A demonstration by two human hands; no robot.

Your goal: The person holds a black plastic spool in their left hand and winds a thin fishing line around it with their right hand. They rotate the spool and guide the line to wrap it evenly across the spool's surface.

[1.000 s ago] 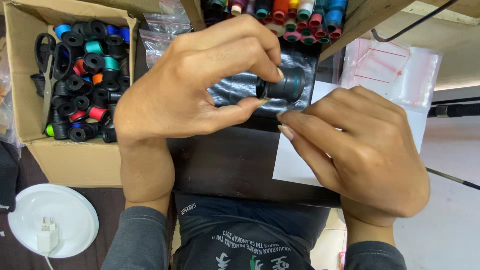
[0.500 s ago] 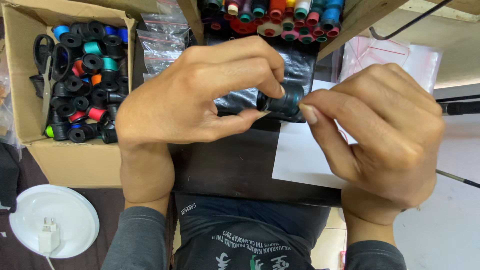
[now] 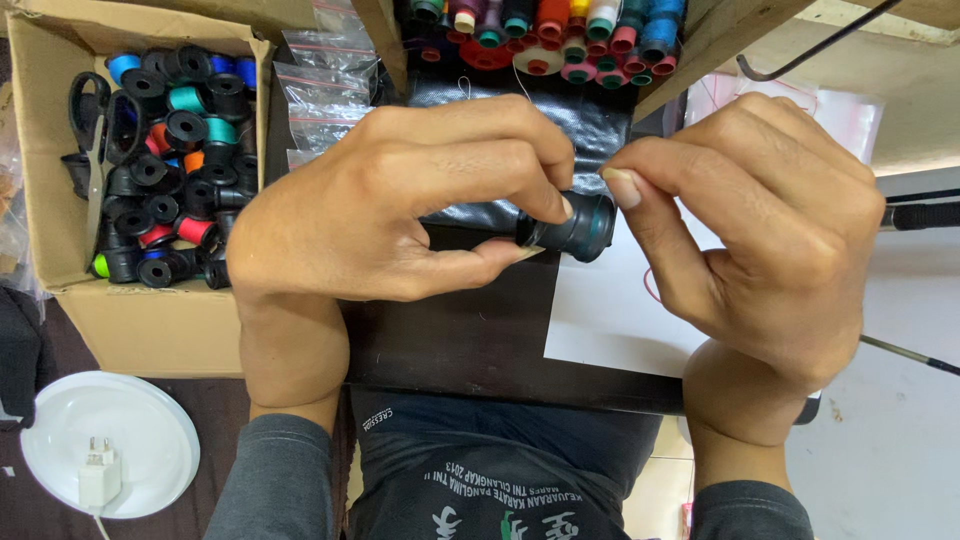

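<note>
The left hand (image 3: 400, 200) is pinching a dark teal thread spool (image 3: 572, 228) between fingertips and thumb, closed tightly on its near end and holding it on its side above the dark table (image 3: 450, 330), just beside a white sheet of paper (image 3: 610, 320). The right hand (image 3: 760, 230) is hovering at the spool's far rim, thumb and forefinger pressed nearly shut; whether they are gripping a thread is too fine to tell. The hands are hiding most of the spool. A cardboard box (image 3: 140, 320) of spools is sitting at the left, its top edge cut off
</note>
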